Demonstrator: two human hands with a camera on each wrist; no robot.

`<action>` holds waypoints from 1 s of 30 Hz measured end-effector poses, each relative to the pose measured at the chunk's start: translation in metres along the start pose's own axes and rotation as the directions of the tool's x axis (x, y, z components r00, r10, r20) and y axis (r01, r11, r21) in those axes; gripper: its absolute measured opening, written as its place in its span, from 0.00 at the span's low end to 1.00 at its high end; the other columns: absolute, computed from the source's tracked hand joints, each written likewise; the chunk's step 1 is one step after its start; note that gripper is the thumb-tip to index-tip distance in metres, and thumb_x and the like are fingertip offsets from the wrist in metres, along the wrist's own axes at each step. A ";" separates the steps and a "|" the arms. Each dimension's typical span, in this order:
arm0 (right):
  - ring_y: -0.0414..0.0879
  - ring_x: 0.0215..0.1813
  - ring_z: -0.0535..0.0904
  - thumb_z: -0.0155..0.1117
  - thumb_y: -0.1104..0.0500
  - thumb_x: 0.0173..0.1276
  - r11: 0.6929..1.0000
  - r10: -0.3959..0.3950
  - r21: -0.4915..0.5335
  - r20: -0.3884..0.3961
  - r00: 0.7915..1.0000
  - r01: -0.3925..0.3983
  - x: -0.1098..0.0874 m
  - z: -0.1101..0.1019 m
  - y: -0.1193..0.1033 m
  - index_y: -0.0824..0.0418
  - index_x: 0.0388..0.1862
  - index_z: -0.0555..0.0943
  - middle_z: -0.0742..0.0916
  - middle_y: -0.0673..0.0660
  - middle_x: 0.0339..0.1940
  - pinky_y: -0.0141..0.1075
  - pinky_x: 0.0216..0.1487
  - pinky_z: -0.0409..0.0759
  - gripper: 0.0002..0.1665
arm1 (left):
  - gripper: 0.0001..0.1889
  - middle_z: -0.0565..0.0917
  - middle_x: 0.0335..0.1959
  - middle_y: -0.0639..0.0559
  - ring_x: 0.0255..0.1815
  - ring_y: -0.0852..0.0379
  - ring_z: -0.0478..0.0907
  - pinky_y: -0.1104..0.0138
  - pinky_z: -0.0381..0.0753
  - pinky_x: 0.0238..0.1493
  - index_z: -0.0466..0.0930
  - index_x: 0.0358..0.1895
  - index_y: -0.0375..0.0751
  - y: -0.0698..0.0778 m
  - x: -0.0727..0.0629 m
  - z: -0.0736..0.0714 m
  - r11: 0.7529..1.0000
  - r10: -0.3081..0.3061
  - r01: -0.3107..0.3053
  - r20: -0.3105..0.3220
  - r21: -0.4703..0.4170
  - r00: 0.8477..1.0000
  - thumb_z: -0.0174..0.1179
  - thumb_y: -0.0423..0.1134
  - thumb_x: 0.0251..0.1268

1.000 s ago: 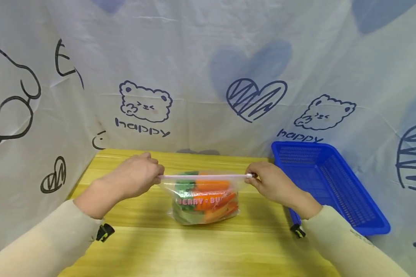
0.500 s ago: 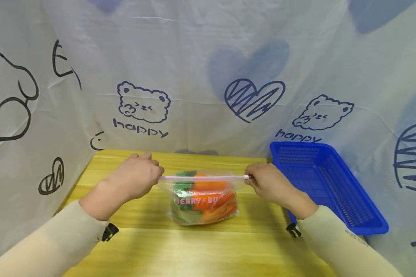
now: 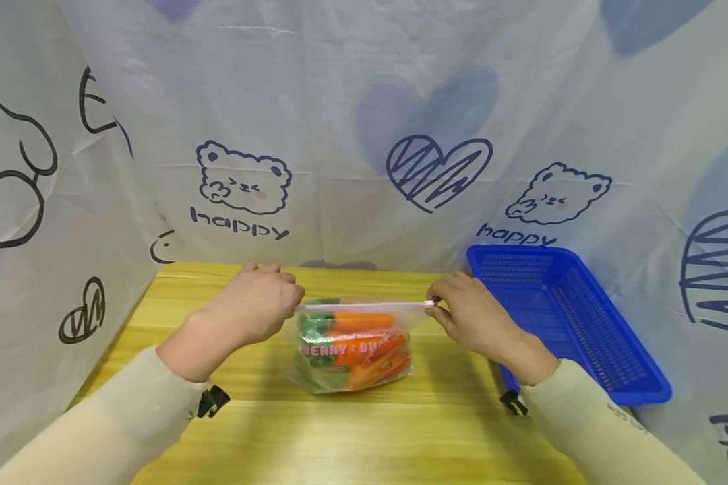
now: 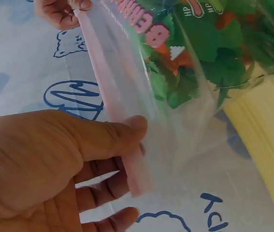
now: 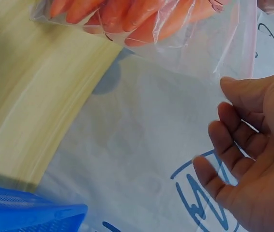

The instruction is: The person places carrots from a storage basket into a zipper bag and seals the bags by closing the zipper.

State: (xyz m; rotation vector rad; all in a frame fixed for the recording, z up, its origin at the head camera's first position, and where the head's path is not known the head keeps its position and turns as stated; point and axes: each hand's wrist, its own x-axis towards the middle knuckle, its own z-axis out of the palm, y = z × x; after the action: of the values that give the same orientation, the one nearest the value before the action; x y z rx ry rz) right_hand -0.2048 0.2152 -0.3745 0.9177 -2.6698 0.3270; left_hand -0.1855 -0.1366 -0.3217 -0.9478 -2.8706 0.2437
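Observation:
A clear slider zip bag [image 3: 356, 349] with pink lettering stands on the table, filled with orange carrots [image 3: 364, 321] and green leaves [image 4: 219, 63]. My left hand [image 3: 261, 303] pinches its pink zip strip [image 4: 105, 92] near the left end; in the left wrist view a short piece of strip sticks out past the thumb. At the right end, by the white slider [image 3: 429, 304], my right hand [image 3: 470, 316] pinches the bag's top corner. Its other fingers curl loosely in the right wrist view [image 5: 214, 140], and the index finger is hidden. The strip runs straight between both hands.
A blue plastic basket [image 3: 607, 323] stands to the right of the right hand, at the edge of the yellow wood-grain table [image 3: 364, 438]. White cloth [image 3: 334, 101] printed with bears and hearts hangs behind and on the sides.
My left hand has moved right along the zip strip, closer to the right hand. The right hand keeps its place at the slider end. The head view has turned slightly to the right.

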 end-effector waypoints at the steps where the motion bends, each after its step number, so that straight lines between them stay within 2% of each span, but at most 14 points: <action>1: 0.53 0.45 0.81 0.74 0.60 0.69 1.000 -0.001 -0.013 -0.003 1.000 0.001 0.000 -0.001 -0.001 0.59 0.38 0.84 0.87 0.54 0.39 0.53 0.52 0.79 0.06 | 0.02 0.84 0.34 0.54 0.35 0.52 0.74 0.59 0.70 0.35 0.86 0.37 0.47 0.001 0.001 -0.001 1.000 -0.007 0.007 0.011 0.000 1.000 0.69 0.39 0.70; 3: 0.54 0.46 0.80 0.74 0.61 0.68 0.999 0.000 -0.039 0.006 1.000 0.001 0.000 -0.004 -0.002 0.59 0.38 0.84 0.87 0.54 0.39 0.54 0.52 0.79 0.06 | 0.02 0.85 0.35 0.52 0.37 0.50 0.75 0.56 0.74 0.39 0.87 0.38 0.46 0.005 0.005 -0.006 0.999 -0.032 0.032 0.048 -0.002 0.998 0.66 0.36 0.70; 6: 0.54 0.47 0.80 0.74 0.61 0.68 0.998 0.012 -0.060 0.034 0.999 -0.010 0.001 -0.006 -0.002 0.59 0.38 0.84 0.87 0.55 0.40 0.54 0.52 0.78 0.05 | 0.06 0.87 0.44 0.47 0.45 0.45 0.79 0.47 0.80 0.53 0.87 0.45 0.43 0.018 0.015 -0.012 0.996 -0.076 0.080 0.107 -0.033 0.991 0.62 0.33 0.71; 8: 0.54 0.46 0.80 0.74 0.61 0.68 0.998 0.023 -0.067 0.047 0.999 -0.020 0.001 -0.007 -0.001 0.59 0.37 0.84 0.87 0.55 0.40 0.54 0.52 0.78 0.05 | 0.11 0.87 0.50 0.44 0.52 0.43 0.80 0.41 0.78 0.62 0.87 0.51 0.41 0.033 0.026 -0.015 0.995 -0.083 0.088 0.108 -0.049 0.991 0.62 0.34 0.70; 11: 0.54 0.46 0.80 0.74 0.61 0.68 0.997 0.039 -0.068 0.058 0.998 -0.035 0.001 -0.008 0.000 0.59 0.37 0.84 0.87 0.54 0.39 0.54 0.51 0.77 0.06 | 0.15 0.86 0.56 0.43 0.57 0.43 0.80 0.42 0.77 0.65 0.85 0.56 0.41 0.058 0.047 -0.016 0.996 -0.052 0.056 0.057 -0.074 0.997 0.65 0.42 0.71; 15: 0.54 0.46 0.80 0.74 0.61 0.68 0.998 0.046 -0.055 0.061 0.997 -0.042 0.000 -0.007 0.000 0.59 0.37 0.84 0.86 0.54 0.39 0.54 0.51 0.78 0.06 | 0.18 0.86 0.53 0.49 0.55 0.47 0.80 0.48 0.79 0.62 0.85 0.55 0.46 0.089 0.073 -0.014 0.997 0.004 -0.006 -0.014 -0.076 1.000 0.69 0.51 0.69; 19: 0.54 0.45 0.79 0.74 0.60 0.68 0.998 0.046 -0.039 0.048 0.998 -0.044 0.000 -0.004 -0.001 0.60 0.36 0.84 0.86 0.54 0.37 0.53 0.50 0.78 0.06 | 0.18 0.86 0.47 0.53 0.49 0.50 0.80 0.53 0.81 0.55 0.85 0.52 0.49 0.110 0.093 -0.008 0.997 0.047 -0.052 -0.072 -0.058 0.996 0.68 0.56 0.70; 23: 0.53 0.45 0.79 0.75 0.58 0.68 0.998 0.053 -0.026 0.030 0.998 -0.052 0.000 -0.004 -0.002 0.59 0.35 0.83 0.86 0.53 0.37 0.52 0.48 0.77 0.09 | 0.13 0.85 0.43 0.54 0.45 0.51 0.81 0.54 0.82 0.50 0.85 0.47 0.50 0.120 0.104 -0.001 0.994 0.064 -0.074 -0.120 -0.076 0.991 0.64 0.54 0.74; 28: 0.53 0.45 0.80 0.77 0.59 0.66 0.998 0.064 -0.005 0.005 0.998 -0.064 -0.001 -0.007 0.001 0.58 0.34 0.83 0.86 0.52 0.36 0.53 0.51 0.78 0.08 | 0.07 0.85 0.39 0.54 0.43 0.52 0.80 0.56 0.80 0.47 0.85 0.43 0.49 0.123 0.110 0.008 0.995 0.053 -0.065 -0.148 -0.077 0.988 0.61 0.45 0.78; 30: 0.53 0.45 0.80 0.77 0.60 0.65 0.998 0.064 0.000 0.000 0.998 -0.064 -0.002 -0.007 0.002 0.58 0.33 0.84 0.86 0.52 0.35 0.52 0.51 0.78 0.08 | 0.08 0.85 0.39 0.54 0.42 0.52 0.79 0.56 0.80 0.47 0.86 0.42 0.49 0.124 0.112 0.010 0.995 0.049 -0.062 -0.160 -0.080 0.986 0.60 0.45 0.78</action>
State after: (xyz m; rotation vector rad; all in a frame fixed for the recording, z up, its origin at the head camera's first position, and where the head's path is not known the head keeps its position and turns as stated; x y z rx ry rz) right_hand -0.2034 0.2204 -0.3687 0.8338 -2.7034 0.3405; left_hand -0.2044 0.0278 -0.3485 -1.0141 -2.7320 0.0483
